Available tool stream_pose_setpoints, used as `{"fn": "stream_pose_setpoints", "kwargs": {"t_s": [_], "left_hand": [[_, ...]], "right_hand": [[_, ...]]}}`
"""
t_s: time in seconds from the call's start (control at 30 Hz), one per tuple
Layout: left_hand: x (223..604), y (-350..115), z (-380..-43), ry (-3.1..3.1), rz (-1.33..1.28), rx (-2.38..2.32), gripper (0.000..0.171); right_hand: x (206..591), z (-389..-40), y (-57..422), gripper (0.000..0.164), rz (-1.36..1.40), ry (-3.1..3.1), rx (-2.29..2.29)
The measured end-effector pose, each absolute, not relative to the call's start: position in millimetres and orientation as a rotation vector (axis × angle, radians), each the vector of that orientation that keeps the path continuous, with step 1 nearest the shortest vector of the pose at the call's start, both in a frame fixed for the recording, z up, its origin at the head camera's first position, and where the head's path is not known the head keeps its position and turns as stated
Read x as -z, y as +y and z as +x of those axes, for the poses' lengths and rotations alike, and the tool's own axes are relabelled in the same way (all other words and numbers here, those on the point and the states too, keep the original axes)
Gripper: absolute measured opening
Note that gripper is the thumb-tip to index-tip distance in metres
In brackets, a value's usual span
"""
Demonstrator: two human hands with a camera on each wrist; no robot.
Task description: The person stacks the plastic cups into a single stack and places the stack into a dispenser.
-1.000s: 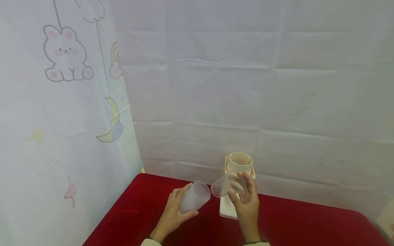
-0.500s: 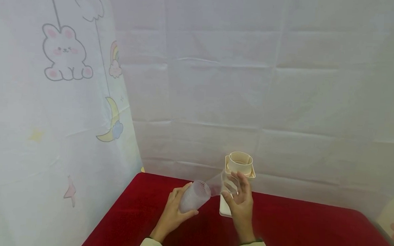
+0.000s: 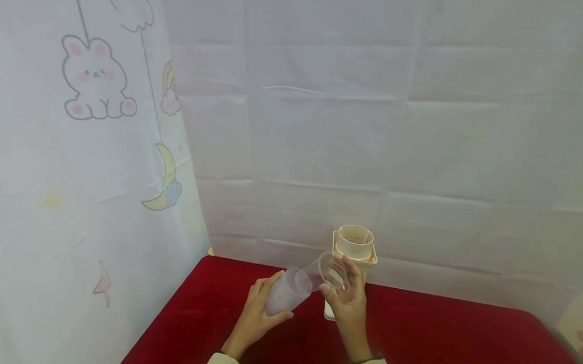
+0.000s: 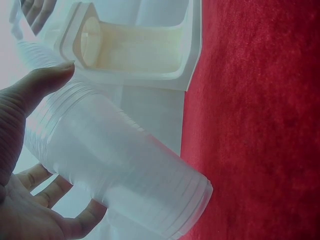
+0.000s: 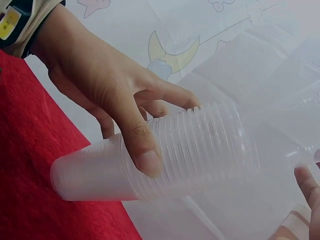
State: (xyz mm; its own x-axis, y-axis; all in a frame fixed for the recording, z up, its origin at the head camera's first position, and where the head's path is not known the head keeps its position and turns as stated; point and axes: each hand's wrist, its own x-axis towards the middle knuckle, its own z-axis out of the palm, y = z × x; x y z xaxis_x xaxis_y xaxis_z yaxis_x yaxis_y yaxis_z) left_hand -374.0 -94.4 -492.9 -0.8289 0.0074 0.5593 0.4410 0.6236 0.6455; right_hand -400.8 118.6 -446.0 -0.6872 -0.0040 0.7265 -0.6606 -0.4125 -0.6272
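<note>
A stack of clear plastic cups leans to the upper right in my left hand, with the thumb on one side and the fingers round the other. Its closely spaced rims show in the left wrist view, where the stack fills the middle. My right hand holds a single clear cup near its rim between thumb and fingers. That cup's base is right at the mouth of the stack. In the right wrist view only the right hand's fingertips show, at the right edge.
Behind the right hand stands a cream-coloured stand with a round open ring on top and a pale base, partly hidden by the hand. A red cloth covers the table. Pale printed sheets hang behind and at the left.
My right hand has moved left with the single cup, bringing its base from beside the stack to the stack's mouth. The left hand and the stack have barely moved.
</note>
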Motion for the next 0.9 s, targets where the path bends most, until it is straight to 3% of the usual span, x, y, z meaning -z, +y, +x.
{"fn": "stream_pose_setpoints", "kwargs": {"t_s": [0.9], "left_hand": [[492.4, -94.7, -373.6, -2.333, -0.37, 1.105, 0.085]], "right_hand": [[460.0, -405.7, 109.8, 0.073, 0.894, -1.63, -2.029]]}}
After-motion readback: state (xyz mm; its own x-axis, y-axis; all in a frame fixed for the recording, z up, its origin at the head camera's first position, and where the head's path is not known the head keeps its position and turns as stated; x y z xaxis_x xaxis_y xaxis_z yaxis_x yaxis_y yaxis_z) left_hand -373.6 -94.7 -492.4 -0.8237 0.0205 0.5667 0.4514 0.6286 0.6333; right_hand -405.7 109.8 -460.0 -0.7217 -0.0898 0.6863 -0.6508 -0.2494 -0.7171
